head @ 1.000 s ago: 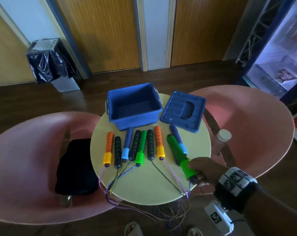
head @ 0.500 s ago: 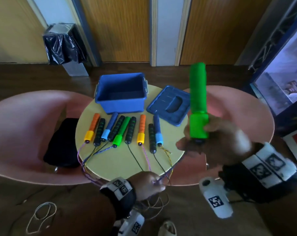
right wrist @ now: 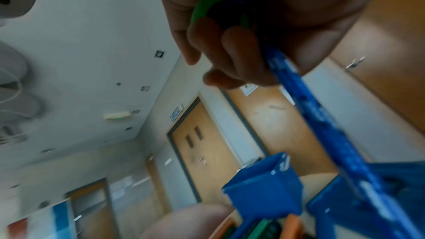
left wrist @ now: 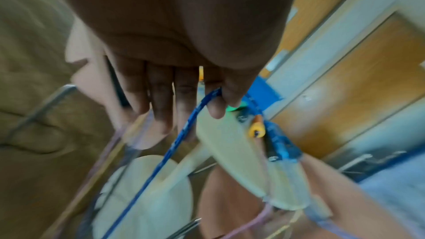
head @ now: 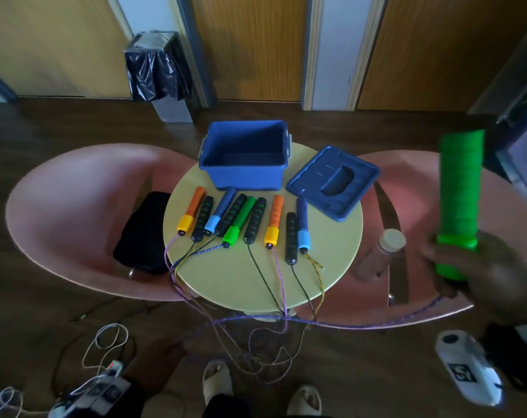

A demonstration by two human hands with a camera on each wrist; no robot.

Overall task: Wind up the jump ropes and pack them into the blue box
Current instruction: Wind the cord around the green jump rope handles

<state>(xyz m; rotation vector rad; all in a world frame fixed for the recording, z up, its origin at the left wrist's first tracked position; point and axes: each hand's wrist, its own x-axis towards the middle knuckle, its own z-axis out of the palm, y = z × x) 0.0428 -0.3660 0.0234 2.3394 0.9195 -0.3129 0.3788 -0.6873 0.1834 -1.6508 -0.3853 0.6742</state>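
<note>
Since the earlier frame, both hands have spread apart, drawing the blue braided rope taut between them below the near edge of the round yellow table.

The open blue plastic box stands at the far edge of the table; its visible interior holds nothing. Its blue lid lies just beside it at the far right edge.

The right hand is raised right of the table, fingers curled round the lower end of an upright green foam handle. The left hand is low at the near left; thumb and forefinger pinch the rope, remaining fingers extended.

Nine handles lie in a row on the table: two orange, two blue, one green, four black.
</note>
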